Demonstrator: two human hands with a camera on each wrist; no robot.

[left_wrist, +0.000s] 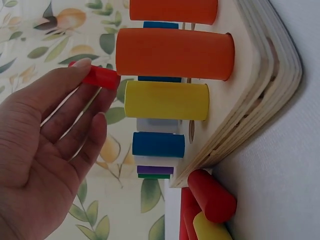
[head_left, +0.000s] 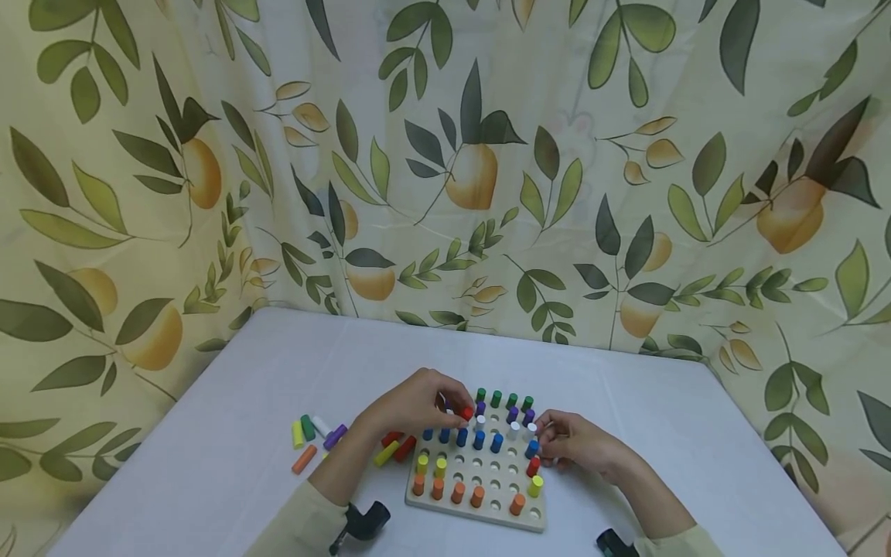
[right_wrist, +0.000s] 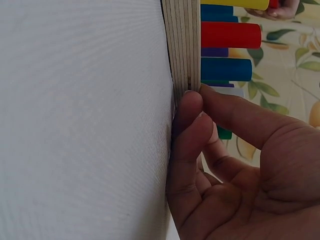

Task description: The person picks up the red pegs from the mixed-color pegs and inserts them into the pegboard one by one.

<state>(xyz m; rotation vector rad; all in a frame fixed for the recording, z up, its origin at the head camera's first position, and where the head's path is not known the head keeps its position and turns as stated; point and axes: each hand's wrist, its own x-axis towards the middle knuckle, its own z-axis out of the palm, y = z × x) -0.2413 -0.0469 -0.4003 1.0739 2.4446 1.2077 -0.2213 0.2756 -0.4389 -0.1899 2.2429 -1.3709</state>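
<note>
A wooden pegboard [head_left: 473, 514] lies on the table, with rows of green, purple, white, blue, yellow and orange pegs standing in its holes. Between thumb and fingertips my left hand [head_left: 423, 401] pinches a red peg [left_wrist: 103, 77], held above the board over its left part. My right hand [head_left: 574, 442] grips the board's right edge [right_wrist: 182, 45], fingertips against the layered side and thumb at the upper face. Close to that hand stand a blue peg [right_wrist: 227, 69] and a red peg [right_wrist: 232, 35] in the rightmost column.
Left of the board lie loose pegs: an orange peg [head_left: 304, 459], a purple peg [head_left: 336, 437], a green peg [head_left: 308, 427], plus red pegs [left_wrist: 212, 195] and a yellow peg [head_left: 386, 453] close by its side. A leaf-and-fruit patterned curtain [head_left: 431, 232] hangs behind the white table [head_left: 334, 348].
</note>
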